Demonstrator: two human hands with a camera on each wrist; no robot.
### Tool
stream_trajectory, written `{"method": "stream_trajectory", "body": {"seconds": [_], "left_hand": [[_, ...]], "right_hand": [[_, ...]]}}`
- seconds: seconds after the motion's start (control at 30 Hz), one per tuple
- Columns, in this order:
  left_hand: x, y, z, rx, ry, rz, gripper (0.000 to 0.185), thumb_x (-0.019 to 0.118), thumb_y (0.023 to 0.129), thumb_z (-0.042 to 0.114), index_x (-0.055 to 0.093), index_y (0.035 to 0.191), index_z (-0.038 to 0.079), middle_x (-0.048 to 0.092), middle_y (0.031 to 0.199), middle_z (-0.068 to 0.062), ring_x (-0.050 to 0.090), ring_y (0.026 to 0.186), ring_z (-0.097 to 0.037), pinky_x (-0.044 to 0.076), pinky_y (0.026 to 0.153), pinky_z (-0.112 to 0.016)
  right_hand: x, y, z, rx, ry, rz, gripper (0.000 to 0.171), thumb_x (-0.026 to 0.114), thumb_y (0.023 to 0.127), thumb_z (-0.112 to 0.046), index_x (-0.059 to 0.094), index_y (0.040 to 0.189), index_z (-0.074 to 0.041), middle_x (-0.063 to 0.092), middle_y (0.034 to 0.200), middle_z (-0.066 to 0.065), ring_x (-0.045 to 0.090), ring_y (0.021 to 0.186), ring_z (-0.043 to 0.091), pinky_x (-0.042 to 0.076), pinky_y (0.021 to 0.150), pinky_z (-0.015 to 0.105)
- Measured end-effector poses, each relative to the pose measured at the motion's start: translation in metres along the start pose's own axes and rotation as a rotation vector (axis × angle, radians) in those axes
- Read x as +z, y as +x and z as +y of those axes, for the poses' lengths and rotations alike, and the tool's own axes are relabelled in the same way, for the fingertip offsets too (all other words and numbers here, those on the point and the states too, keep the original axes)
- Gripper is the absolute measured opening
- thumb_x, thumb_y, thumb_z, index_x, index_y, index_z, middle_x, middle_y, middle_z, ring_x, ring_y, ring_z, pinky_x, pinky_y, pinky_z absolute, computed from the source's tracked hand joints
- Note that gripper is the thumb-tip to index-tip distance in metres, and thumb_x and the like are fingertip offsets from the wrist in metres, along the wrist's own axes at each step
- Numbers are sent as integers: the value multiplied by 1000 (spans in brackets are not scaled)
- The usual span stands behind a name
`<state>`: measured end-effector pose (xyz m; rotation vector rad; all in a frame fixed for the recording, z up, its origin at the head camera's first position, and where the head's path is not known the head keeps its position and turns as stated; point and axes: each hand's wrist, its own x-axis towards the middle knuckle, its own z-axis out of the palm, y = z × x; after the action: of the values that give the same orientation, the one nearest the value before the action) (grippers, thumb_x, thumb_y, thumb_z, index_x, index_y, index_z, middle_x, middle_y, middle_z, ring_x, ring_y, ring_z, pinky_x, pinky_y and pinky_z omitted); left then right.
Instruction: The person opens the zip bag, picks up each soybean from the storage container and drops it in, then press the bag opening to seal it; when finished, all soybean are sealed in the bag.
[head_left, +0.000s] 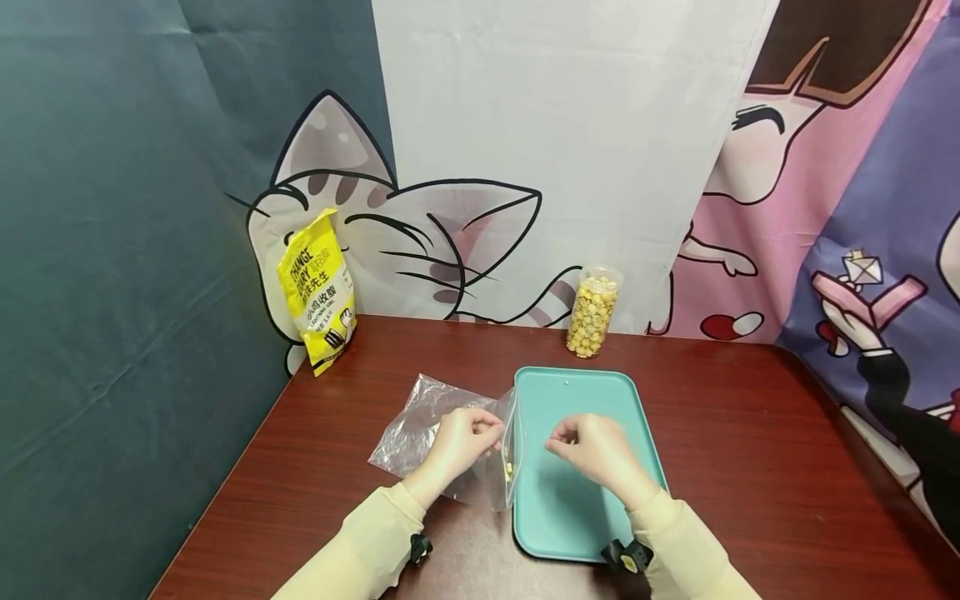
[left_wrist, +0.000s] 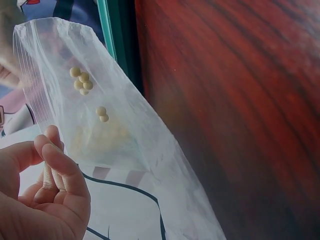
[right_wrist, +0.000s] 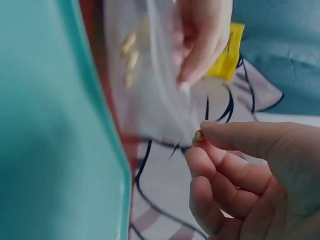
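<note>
Staged recording booth, not a lived-in room: cartoon cat backdrop [head_left: 420, 242] and dark cloth [head_left: 112, 250] hung around a wooden table [head_left: 750, 433].

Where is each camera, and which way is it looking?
Head: sits on the person's head, looks forward and down at the table; both hands and sleeves show.
Left wrist: sits by the left hand, looks at the plastic bag it holds.
Right wrist: sits by the right hand, which pinches a small yellow piece.
Shared: bag, teal tray.
</note>
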<state>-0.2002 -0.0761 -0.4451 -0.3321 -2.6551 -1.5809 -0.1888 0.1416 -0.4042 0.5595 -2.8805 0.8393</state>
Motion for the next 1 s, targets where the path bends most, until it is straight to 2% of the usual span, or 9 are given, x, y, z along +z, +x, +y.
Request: {"method": "stream_trajectory", "body": {"seconds": [0.23, 0.43, 0.73, 1.0], "left_hand": [[-1, 1, 0, 24, 10, 8, 9, 65, 87, 12, 71, 86, 6, 66, 61, 0, 55, 48, -3, 45, 44, -20], [0, 2, -1, 25, 11, 5, 9, 64, 87, 12, 71, 86, 6, 67, 61, 0, 55, 48, -2, 43, 44, -19], [0, 2, 0, 19, 15, 19, 10, 65, 87, 14, 72, 85, 6, 66, 60, 2, 58, 48, -6, 43, 43, -19], [1, 3, -1, -3, 19, 13, 9, 66, 87, 14, 72, 85, 8, 66, 60, 4, 61, 49, -11, 43, 43, -18]], "right_hand": [[14, 10, -22, -74, 33, -3, 15, 75, 80, -21, 66, 68, -23, 56, 60, -17, 45, 54, -1, 38, 53, 21], [22, 15, -25, -115, 43, 33, 9, 74, 80, -17, 69, 73, -21, 57, 60, -16, 46, 55, -2, 38, 57, 22], [18, 10, -3, -35, 55, 121, 8, 74, 81, -13, 69, 77, -19, 59, 62, -11, 46, 56, 3, 38, 55, 23], [9, 9, 27, 5, 18, 109, 6, 73, 82, -14, 69, 79, -17, 60, 64, -8, 49, 56, 6, 39, 56, 27]]}}
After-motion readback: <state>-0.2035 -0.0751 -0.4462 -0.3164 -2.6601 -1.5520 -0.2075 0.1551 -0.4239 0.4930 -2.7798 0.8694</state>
